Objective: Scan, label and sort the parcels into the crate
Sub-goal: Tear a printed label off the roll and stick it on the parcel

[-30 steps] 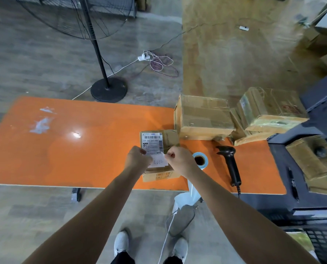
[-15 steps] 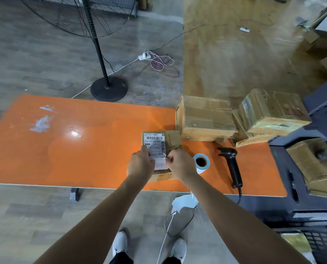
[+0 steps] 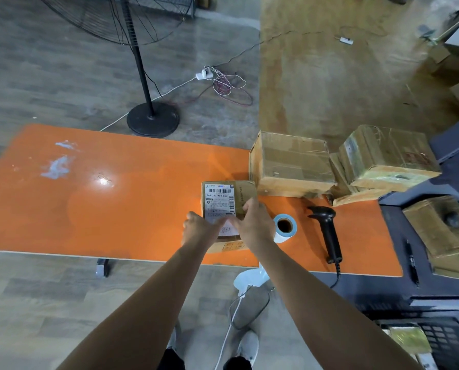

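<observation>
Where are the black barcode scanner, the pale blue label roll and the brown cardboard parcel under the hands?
black barcode scanner (image 3: 330, 239), head view, handle.
pale blue label roll (image 3: 283, 237), head view, side.
brown cardboard parcel (image 3: 244, 192), head view, top face.

The left hand (image 3: 200, 232) and right hand (image 3: 256, 224) hide the near half of the label (image 3: 219, 198) on the parcel (image 3: 245, 192); its print is unreadably small.

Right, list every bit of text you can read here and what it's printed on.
"240-247-A02-060": on the shipping label of the small parcel.
Logo, barcodes and fine print on that label: too blurred to read.
White sticker lower on the parcel: marks unreadable.
Vertical print on the parcel's cardboard: unreadable.
Red stamp on the far right box: unreadable.
</observation>
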Tool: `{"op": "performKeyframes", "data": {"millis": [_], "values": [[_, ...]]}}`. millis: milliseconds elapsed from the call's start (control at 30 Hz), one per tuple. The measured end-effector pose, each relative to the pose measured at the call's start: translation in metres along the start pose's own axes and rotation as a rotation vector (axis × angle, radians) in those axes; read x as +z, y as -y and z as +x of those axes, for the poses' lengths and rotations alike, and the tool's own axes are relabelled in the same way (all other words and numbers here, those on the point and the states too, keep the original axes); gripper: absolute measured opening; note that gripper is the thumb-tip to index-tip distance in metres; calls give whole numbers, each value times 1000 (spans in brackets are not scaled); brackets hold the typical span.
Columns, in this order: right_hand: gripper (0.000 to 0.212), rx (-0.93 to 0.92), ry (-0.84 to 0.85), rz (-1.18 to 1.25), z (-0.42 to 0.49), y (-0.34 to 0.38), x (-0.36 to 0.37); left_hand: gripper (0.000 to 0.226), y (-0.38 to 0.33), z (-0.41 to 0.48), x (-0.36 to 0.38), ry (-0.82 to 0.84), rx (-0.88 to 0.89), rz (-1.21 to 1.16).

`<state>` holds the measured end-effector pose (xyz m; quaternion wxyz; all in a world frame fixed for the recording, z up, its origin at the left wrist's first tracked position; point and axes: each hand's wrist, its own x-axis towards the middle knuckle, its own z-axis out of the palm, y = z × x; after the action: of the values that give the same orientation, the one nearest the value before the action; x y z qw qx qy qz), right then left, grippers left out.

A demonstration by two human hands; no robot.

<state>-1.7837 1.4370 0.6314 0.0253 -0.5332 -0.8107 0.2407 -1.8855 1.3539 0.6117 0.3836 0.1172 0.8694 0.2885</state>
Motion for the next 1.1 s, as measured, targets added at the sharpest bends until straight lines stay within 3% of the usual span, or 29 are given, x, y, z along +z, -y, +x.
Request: {"op": "performKeyframes", "data": {"millis": [100, 233, 400, 533, 667, 800, 1100], "values": [[45, 0, 8, 44, 2, -3, 0, 78, 0, 3, -1, 17, -11, -28], [35, -151, 81, 195, 0, -22, -10, 50, 9, 0, -13, 111, 60, -181], [56, -282, 173, 89, -6, -25, -18, 59, 20, -4, -17, 177, 151, -137], [55, -261, 180, 125, -5, -27, -16, 57, 13, -5, -18, 176, 137, -102], [32, -74, -11, 219, -8, -37, -14, 52, 7, -12, -19, 159, 108, -237], [58, 69, 142, 275, 1, -47, -1, 47, 1, -23, -16, 175, 131, -248], [46, 61, 275, 739, 3, -42, -42, 26, -16, -64, -18, -11, 193, -478]]}}
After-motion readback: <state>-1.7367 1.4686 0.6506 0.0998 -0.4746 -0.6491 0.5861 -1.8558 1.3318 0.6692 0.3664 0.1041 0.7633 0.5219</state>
